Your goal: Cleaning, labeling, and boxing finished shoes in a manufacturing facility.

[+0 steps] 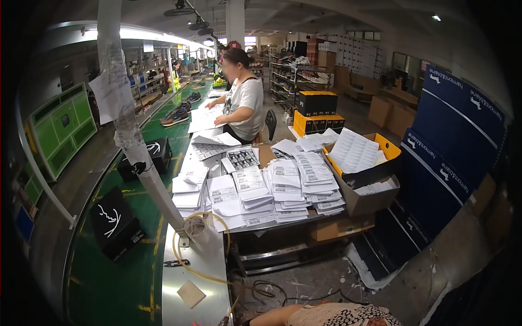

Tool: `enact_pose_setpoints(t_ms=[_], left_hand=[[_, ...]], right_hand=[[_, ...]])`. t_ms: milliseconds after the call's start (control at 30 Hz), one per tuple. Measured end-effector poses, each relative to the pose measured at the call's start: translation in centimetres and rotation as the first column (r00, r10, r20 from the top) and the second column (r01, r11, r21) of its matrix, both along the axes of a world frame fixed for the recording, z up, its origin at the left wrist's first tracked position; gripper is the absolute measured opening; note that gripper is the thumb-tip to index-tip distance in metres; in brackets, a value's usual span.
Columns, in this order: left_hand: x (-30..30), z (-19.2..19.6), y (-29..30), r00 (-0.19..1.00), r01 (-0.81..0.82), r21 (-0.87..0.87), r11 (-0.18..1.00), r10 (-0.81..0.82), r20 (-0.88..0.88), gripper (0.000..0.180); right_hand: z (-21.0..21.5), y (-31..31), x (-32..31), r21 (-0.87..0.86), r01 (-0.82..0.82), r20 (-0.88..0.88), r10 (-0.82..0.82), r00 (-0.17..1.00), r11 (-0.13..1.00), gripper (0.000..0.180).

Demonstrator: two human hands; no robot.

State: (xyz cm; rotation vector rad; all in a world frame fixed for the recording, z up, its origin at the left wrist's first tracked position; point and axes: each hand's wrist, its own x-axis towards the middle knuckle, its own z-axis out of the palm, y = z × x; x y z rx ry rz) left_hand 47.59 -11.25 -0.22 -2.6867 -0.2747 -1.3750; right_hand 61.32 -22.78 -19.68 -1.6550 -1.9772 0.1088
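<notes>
Neither my left hand nor my right hand shows. Along the lower edge lies a bare forearm [277, 316] with a patterned sleeve [353, 315] and a dark band near the wrist; its hand is cut off by the frame, and I cannot tell whose arm it is. Close to that wrist, a yellowish hose [229, 245] runs down to a metal fitting. A metal tabletop [187, 271] carries a beige square pad [191, 294] and a small dark cutter-like tool [176, 263]. Left of it, a black shoe box [115, 224] sits on the green conveyor belt [103, 285].
Stacks of printed sheets [253, 187] cover the table ahead, beside an open carton [370, 198] of papers. A co-worker [247, 100] handles sheets farther along. A taped post [133, 136] rises by the belt. Tall dark-blue boxes [435, 163] stand at right; cables [283, 293] cross the floor.
</notes>
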Motion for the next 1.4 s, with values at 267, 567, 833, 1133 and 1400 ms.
enact_pose_setpoints(t_ms=[267,567,833,1133,1400], left_hand=[[0.0,0.6,-0.7,0.999,0.000,0.144,0.990,0.007,-0.043,0.034],[2.1,0.8,-1.0,0.993,0.043,0.303,0.952,-0.008,-0.115,0.034],[0.6,-15.7,6.3,0.509,-0.694,-0.294,0.657,0.160,-0.846,0.055],[-2.0,-19.5,1.6,0.898,-0.434,-0.528,0.730,0.308,-0.313,0.046],[-1.4,-20.8,1.6,0.867,0.160,-0.987,0.014,0.477,0.147,0.032]], right_hand=[[-0.2,0.1,-0.1,0.060,-0.001,0.095,-0.005,0.996,0.998,0.036],[-1.7,-0.1,1.1,0.075,0.049,0.042,-0.053,0.998,0.996,0.035],[-1.3,0.1,0.1,0.155,0.064,0.029,-0.069,0.997,0.986,0.029],[-1.4,0.4,0.1,0.047,-0.040,0.014,0.040,0.999,0.998,0.035],[-2.6,0.7,0.1,-0.033,-0.038,-0.017,0.038,0.999,0.999,0.043]])
